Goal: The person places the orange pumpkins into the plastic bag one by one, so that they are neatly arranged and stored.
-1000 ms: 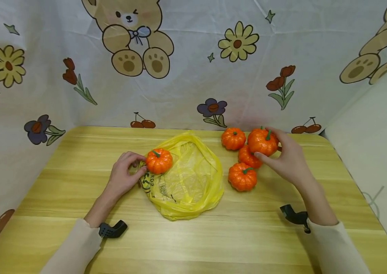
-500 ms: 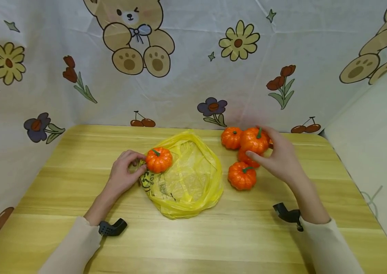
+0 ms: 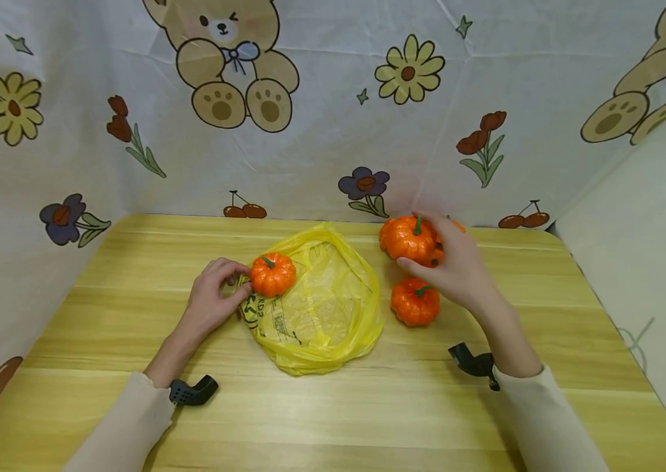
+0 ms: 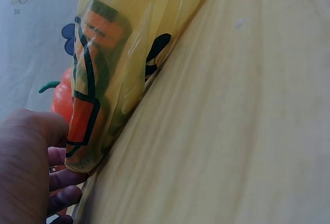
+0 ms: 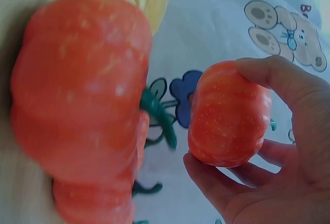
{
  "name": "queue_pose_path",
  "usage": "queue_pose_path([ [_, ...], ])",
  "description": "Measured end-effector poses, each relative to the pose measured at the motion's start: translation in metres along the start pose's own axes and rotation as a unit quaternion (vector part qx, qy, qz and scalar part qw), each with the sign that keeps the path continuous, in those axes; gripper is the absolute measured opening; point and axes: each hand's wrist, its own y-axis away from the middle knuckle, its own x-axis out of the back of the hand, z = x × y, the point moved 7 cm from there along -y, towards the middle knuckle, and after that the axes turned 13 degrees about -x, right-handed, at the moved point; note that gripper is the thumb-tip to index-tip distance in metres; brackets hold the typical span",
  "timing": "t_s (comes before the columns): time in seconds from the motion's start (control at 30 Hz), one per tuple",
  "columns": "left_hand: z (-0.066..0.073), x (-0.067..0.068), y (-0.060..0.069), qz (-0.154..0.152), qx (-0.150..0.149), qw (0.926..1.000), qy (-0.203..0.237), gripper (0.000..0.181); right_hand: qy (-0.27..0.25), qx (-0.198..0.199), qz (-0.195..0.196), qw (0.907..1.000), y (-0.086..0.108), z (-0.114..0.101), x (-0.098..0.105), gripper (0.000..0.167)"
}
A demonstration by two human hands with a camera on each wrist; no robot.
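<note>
My left hand (image 3: 211, 305) has its bent thumb and fingers against an orange pumpkin (image 3: 273, 275) at the left rim of a yellow plastic bag (image 3: 324, 308). In the left wrist view, bag film (image 4: 124, 64) covers part of that pumpkin (image 4: 62, 98), beside my left hand (image 4: 26, 157). My right hand (image 3: 453, 265) grips another pumpkin (image 3: 408, 240) between thumb and fingers, above the back pumpkins. That gripped pumpkin (image 5: 227, 116) shows clearly in the right wrist view. A further pumpkin (image 3: 415, 303) sits on the table in front of it.
Pumpkins at the back right are partly hidden behind the gripped one and my right hand. The bag lies mid-table, left of them. Behind the wooden table (image 3: 333, 419) hangs a patterned cloth (image 3: 321, 157). Black wrist cameras (image 3: 194, 391) stick out from both wrists.
My right hand has moved left with its pumpkin, from over the right side of the group to over its back left. My left hand and the pumpkin beside it have stayed in place.
</note>
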Motion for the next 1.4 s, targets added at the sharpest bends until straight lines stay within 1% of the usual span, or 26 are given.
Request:
queue_pose_path([
  [0.2,-0.001,0.003,0.0,0.002,-0.003,1.0,-0.001,0.022,0.0,0.026,-0.008,0.9996,-0.004,-0.021,-0.015,0.082],
  [0.33,-0.001,0.004,0.0,0.003,-0.005,1.0,-0.001,0.021,-0.01,0.042,-0.015,0.9989,-0.007,-0.034,-0.024,0.082],
  [0.53,-0.001,0.005,0.0,0.004,-0.007,1.0,-0.004,0.021,-0.026,0.046,-0.031,0.9981,-0.007,-0.051,-0.037,0.082],
  [0.7,0.0,0.005,0.0,0.005,-0.005,1.0,0.003,0.021,-0.033,0.072,-0.04,0.9961,-0.005,-0.065,-0.045,0.082],
  [0.87,0.001,0.002,-0.001,0.003,-0.006,0.9999,0.008,0.021,-0.022,0.086,-0.06,0.9943,0.0,-0.069,-0.057,0.082],
  [0.97,0.001,0.001,-0.001,0.002,-0.006,0.9999,0.008,0.021,-0.011,0.082,-0.07,0.9942,0.002,-0.069,-0.065,0.082],
  [1.13,0.001,0.0,-0.001,0.0,-0.004,0.9999,0.011,0.021,-0.013,0.076,-0.088,0.9931,0.007,-0.07,-0.074,0.083],
  [1.27,0.002,0.0,-0.001,-0.001,-0.003,0.9999,0.013,0.021,-0.011,0.077,-0.108,0.9911,0.011,-0.074,-0.084,0.083],
  [1.4,0.003,0.001,-0.001,0.002,-0.003,0.9999,0.013,0.021,0.002,0.089,-0.124,0.9883,0.016,-0.081,-0.096,0.084],
])
